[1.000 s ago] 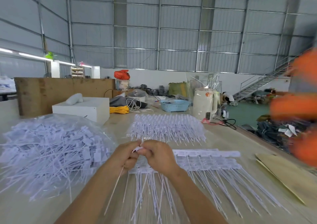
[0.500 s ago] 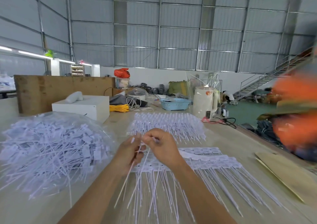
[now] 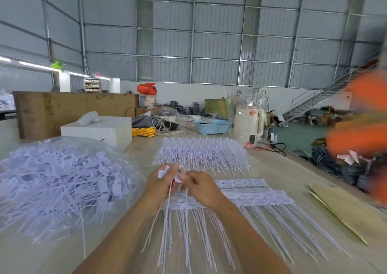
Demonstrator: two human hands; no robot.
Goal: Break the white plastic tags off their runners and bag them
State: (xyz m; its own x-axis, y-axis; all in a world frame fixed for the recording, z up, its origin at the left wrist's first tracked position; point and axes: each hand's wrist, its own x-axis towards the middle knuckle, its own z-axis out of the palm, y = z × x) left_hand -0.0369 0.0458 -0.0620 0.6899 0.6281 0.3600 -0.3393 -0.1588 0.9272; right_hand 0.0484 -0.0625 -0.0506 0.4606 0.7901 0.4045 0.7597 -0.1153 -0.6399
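Now we pinch white tags in both hands, left hand and right hand curled tight just above the runner sheet, beside the bag so snapped tags drop in easily.

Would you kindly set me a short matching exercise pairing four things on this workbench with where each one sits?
Things:
1. clear bag of loose tags
2. blue basket
3. cardboard sheet
4. yellow cord bundle

Places:
A. far end of the table, left of the white kettle
B. right edge of the table
C. left of the hands, on the table
D. just right of the white box

Pairs: 1-C, 2-A, 3-B, 4-D
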